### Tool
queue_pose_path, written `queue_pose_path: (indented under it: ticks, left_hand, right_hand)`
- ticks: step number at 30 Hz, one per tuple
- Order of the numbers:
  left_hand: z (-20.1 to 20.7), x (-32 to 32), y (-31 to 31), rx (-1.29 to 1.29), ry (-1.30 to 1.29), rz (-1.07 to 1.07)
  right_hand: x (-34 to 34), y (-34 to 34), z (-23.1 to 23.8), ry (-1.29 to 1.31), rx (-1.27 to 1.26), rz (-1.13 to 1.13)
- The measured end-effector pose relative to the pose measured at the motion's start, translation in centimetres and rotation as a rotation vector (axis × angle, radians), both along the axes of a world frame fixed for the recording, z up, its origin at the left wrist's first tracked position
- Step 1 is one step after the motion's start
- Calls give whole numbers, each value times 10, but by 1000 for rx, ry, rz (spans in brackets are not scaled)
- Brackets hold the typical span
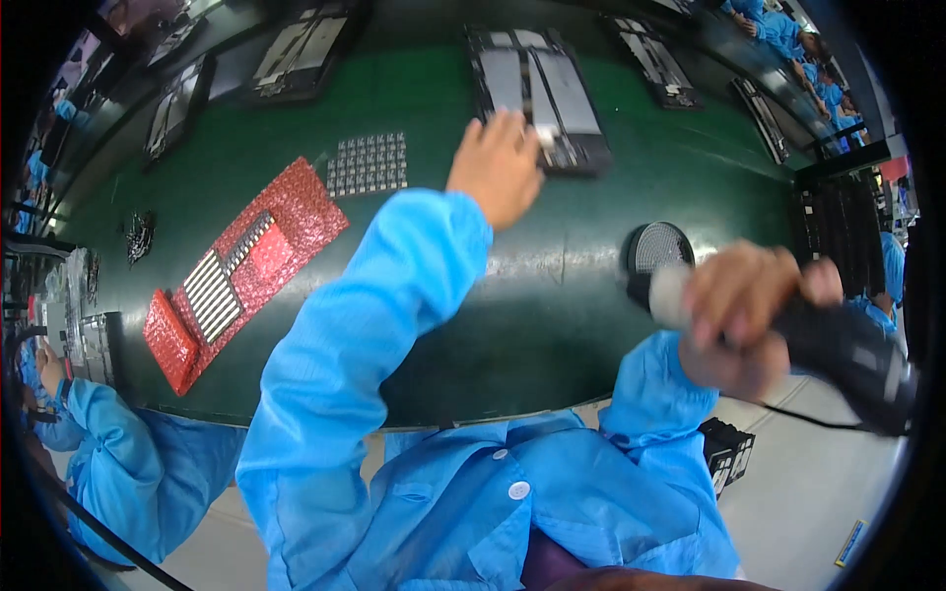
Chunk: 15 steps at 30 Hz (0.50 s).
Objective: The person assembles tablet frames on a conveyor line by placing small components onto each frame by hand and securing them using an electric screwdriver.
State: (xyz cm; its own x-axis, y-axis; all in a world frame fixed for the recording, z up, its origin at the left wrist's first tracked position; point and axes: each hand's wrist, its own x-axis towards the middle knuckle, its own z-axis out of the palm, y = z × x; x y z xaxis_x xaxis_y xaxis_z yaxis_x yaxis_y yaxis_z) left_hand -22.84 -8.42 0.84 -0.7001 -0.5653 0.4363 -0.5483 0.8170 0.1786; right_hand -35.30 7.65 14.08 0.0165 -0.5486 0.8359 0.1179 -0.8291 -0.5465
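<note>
My left hand (501, 169) reaches across the green table, fingers stretched out at the near left corner of a dark flat device frame (562, 91) with grey panels. Its fingertips overlap that edge; whether they press on it I cannot tell. My right hand (744, 305), smeared by motion, is wrapped round a black corded hand tool (847, 350) with a pale end (671, 295). I cannot make out the exact kind of tool. The tool is off the table at the right, its pale end beside a round black dish (661, 248) with a mesh-like surface.
Red bubble wrap (305, 197) lies at left, bearing metal strips (212, 300). A grid of small parts (367, 164) sits beyond it. Similar device frames (301, 54) (650, 61) line the far side. A co-worker's blue sleeve (108, 424) is at left.
</note>
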Motion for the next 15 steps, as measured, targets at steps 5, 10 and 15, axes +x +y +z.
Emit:
queue_pose_path:
  ticks: [5,10,15]
  left_hand:
    - [9,-17,-59,28,-66,321]
    - [21,25,-99,113,31,402]
    - [13,150,-182,149,545,857]
  right_hand:
    - [5,33,27,-142,-285,458]
    - [18,50,31,-64,-267,455]
    - [13,33,14,-166,-118,379]
